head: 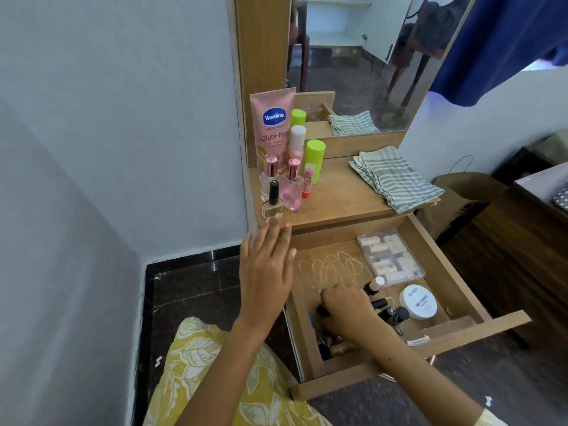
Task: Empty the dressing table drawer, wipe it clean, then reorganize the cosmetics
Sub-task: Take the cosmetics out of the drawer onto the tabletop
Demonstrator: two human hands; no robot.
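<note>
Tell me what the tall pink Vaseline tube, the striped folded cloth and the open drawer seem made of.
Tall pink Vaseline tube: likely soft plastic, with a smooth, slightly glossy printed skin.
Striped folded cloth: woven fabric, probably cotton; matte, with soft folds and creases.
Open drawer: wood-look board, possibly laminate; matte tan grain and flat panel edges.

One head-worn view; it looks forward and down, close over the open drawer [399,302] and dressing table top [338,198].

We see the wooden drawer [461,259] pulled open, with nail polish bottles [388,309], a white jar [418,301] and a clear case [390,257] inside.
</note>
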